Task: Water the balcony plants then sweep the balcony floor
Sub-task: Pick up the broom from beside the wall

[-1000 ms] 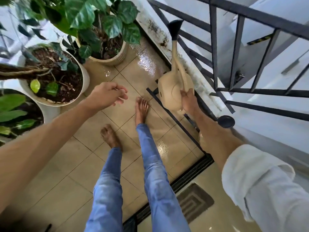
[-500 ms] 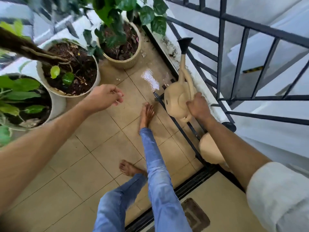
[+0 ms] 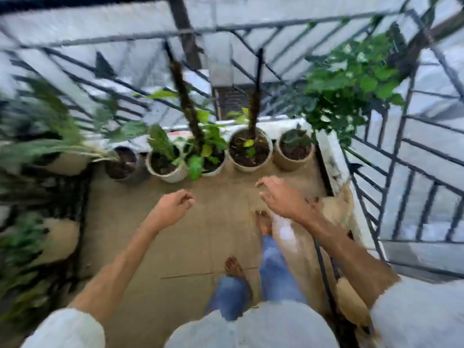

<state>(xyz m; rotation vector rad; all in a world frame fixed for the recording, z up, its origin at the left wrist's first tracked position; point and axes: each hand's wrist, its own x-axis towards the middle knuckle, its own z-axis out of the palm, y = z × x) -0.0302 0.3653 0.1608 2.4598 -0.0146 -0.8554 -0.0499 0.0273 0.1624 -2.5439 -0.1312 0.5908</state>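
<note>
Plants (image 3: 200, 151) untouched; right hand (image 3: 283, 199) fingers spread, left hand (image 3: 173, 209) loosely curled, empty.

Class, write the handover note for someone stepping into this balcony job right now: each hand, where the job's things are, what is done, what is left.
Left hand: fingers loosely curled, holding nothing.
Right hand: fingers spread, holding nothing.
A tan shape that may be the watering can sits by the right ledge, beyond the right wrist; too blurred to be sure.
Potted plants stand in a row along the far railing; the soil looks dark, but wetness cannot be judged.
A pale glare lies on the floor near the right foot.
No broom in view. Sweeping appears not yet started.
</note>
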